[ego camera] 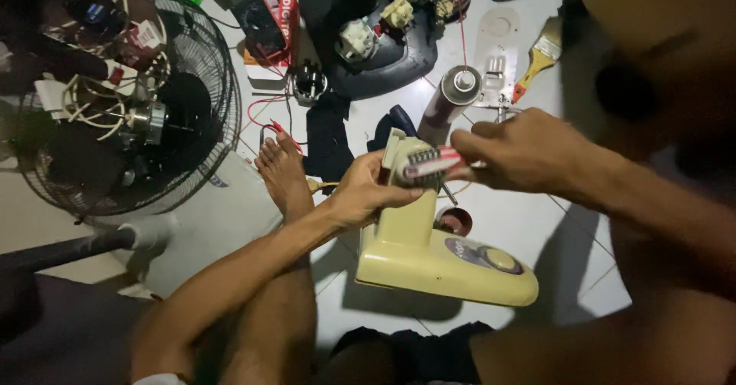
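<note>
A cream plastic fan base [437,258] with a round dial stands on the white tiled floor between my knees. My left hand [364,193] grips its upright neck just below the top. My right hand [521,151] holds a screwdriver [429,164] with a red and white handle, laid across the top of the neck. The tool's dark shaft points down behind the neck. Both hands meet at the top of the base.
A wire fan guard [192,86] with a bare motor and loose wires lies at left. A multimeter [257,13] with red leads, a spray can [452,98], a paintbrush [540,55], a dark tray [399,63] of switch parts and my bare foot [282,174] lie ahead.
</note>
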